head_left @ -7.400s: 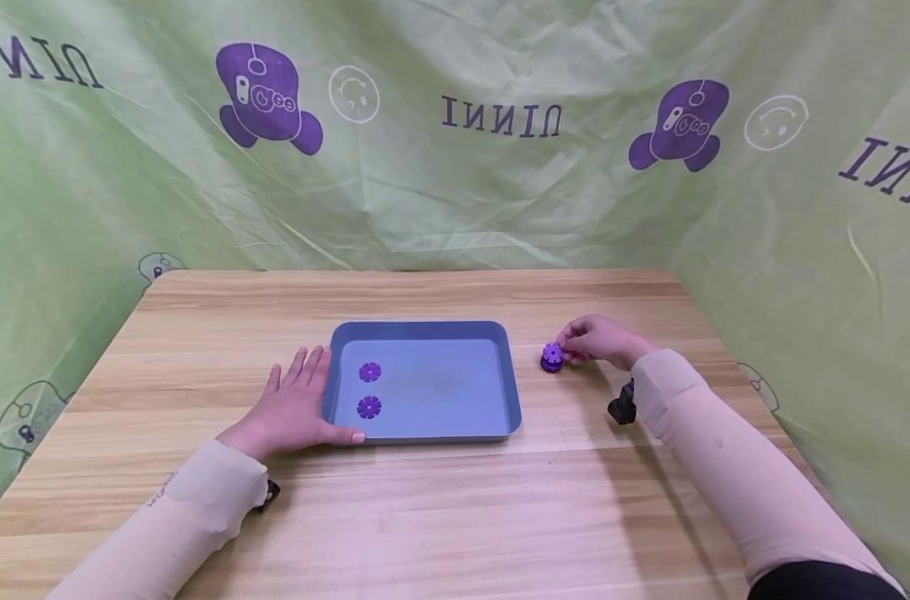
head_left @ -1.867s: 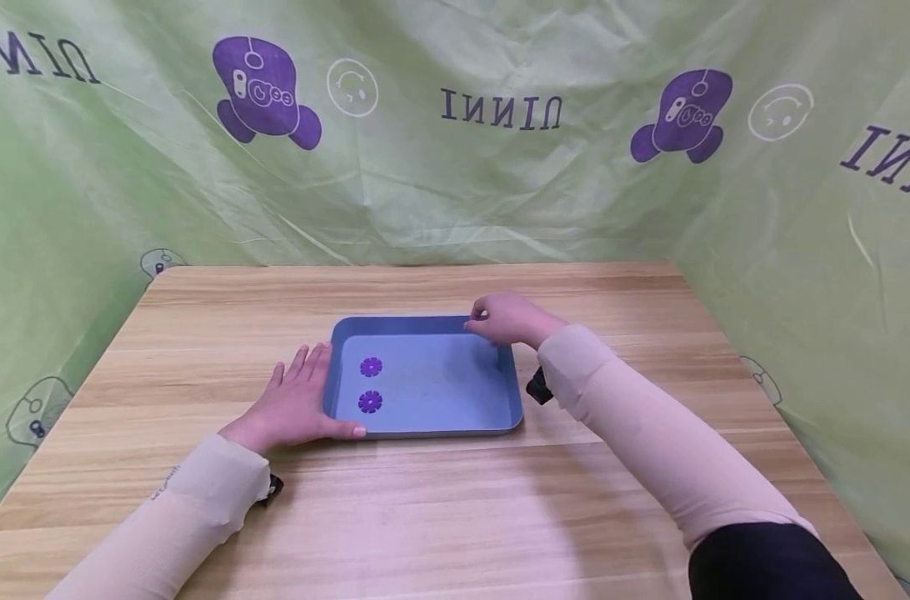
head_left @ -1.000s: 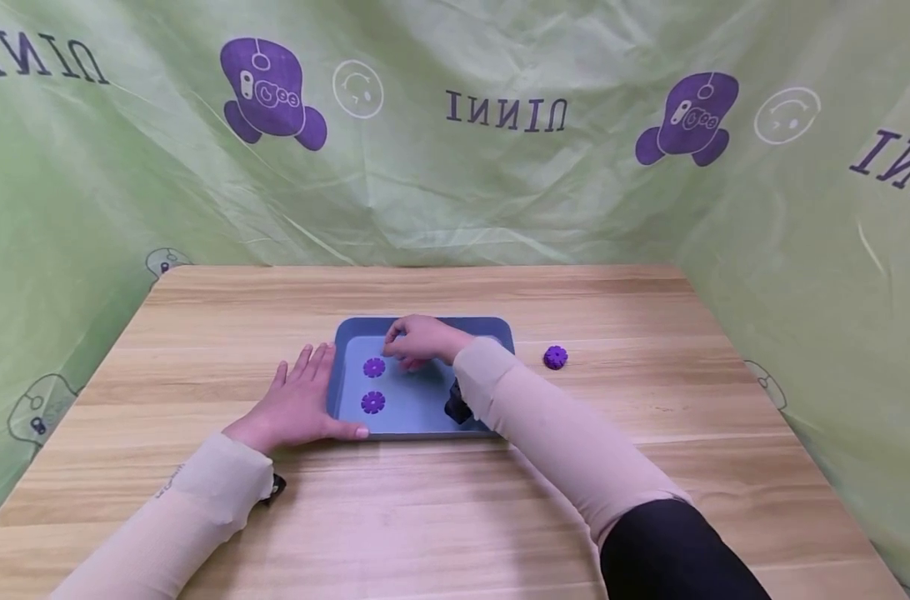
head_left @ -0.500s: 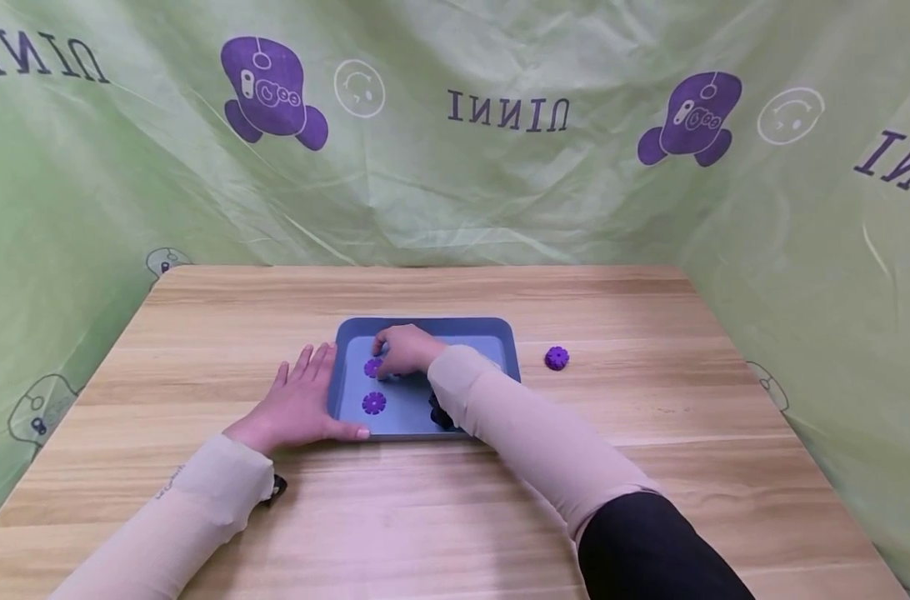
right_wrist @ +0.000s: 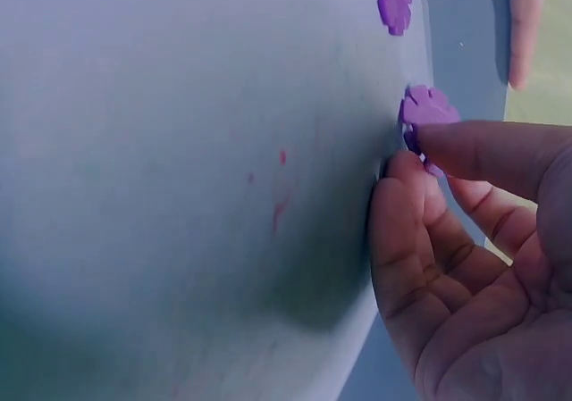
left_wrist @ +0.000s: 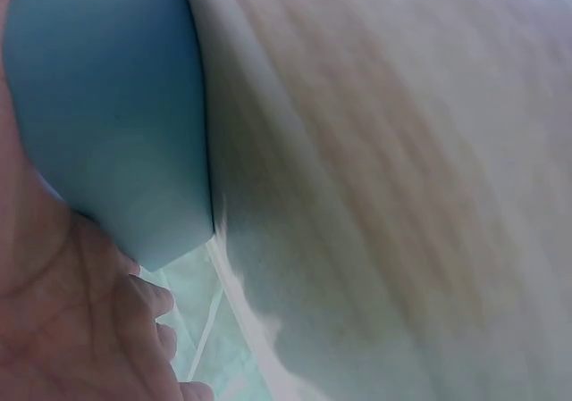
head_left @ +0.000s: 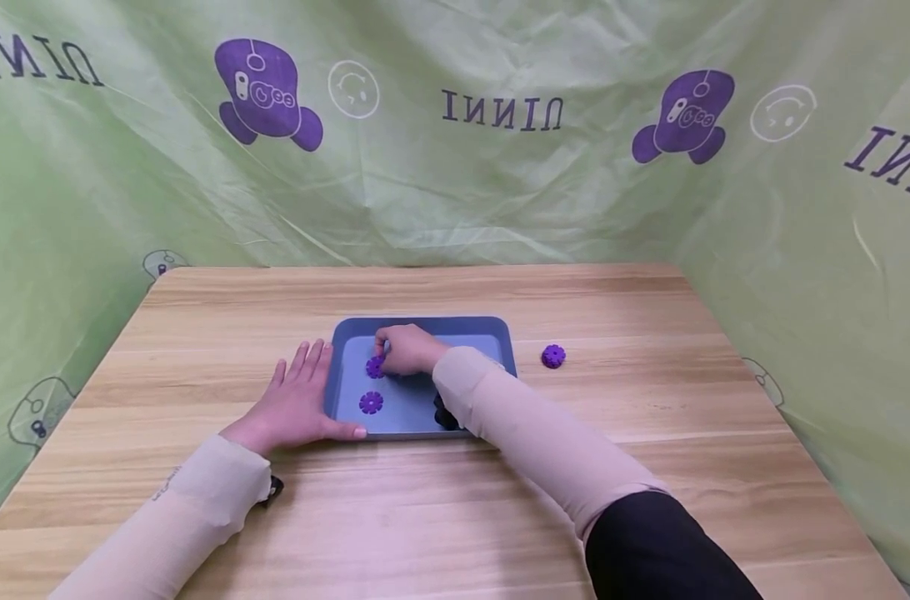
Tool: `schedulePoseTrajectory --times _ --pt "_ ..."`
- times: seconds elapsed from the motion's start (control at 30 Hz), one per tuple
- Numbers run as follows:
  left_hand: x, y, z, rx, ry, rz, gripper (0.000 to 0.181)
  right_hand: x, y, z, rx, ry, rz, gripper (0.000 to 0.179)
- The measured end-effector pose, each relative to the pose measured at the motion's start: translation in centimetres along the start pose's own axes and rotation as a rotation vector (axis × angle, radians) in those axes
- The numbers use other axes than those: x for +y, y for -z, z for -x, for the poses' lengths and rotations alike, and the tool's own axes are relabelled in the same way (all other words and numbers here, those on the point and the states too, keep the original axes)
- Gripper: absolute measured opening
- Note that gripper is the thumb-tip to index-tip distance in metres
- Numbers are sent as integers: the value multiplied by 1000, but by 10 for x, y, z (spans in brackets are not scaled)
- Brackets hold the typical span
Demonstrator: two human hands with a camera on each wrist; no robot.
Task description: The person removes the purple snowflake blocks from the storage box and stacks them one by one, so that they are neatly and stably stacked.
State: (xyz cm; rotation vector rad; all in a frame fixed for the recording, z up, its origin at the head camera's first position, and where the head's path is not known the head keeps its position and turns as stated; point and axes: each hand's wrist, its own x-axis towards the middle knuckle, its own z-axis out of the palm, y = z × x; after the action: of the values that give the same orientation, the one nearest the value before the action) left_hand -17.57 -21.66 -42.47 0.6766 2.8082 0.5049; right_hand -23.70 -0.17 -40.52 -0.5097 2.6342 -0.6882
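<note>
In the head view, a blue rectangular tray [head_left: 473, 332] lies on the table with purple notched discs in its left part. My right hand [head_left: 408, 350] reaches into it, thumb and fingertips at the farther snowflake disc [head_left: 373, 367]. The right wrist view shows that disc [right_wrist: 429, 106] pinched by the thumb and fingers; whether a second disc is under the thumb is hard to tell. Nearer the front lies another snowflake disc [head_left: 371, 402], flat and untouched. My left hand [head_left: 293, 407] rests spread against the tray's left side, thumb along its front rim.
A small stack of purple discs [head_left: 553, 357] sits on the wooden table [head_left: 635, 400] to the right of the tray. A green printed cloth [head_left: 455, 200] hangs behind and at both sides. My right forearm crosses over the tray's front right part.
My right hand has come from the stack on the right, across the tray, to the farther disc at left. Over the last half second it has barely moved. My left hand stays put.
</note>
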Motion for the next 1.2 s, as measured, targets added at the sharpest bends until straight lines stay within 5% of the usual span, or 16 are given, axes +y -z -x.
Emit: schedulePoseTrajectory --times 0.37,1.2 --pt "0 1 2 3 3 -17 146 14 19 17 -4 -10 -167 6" --pt "-2 0 2 -8 8 -2 147 65 67 54 28 -97 -204 7"
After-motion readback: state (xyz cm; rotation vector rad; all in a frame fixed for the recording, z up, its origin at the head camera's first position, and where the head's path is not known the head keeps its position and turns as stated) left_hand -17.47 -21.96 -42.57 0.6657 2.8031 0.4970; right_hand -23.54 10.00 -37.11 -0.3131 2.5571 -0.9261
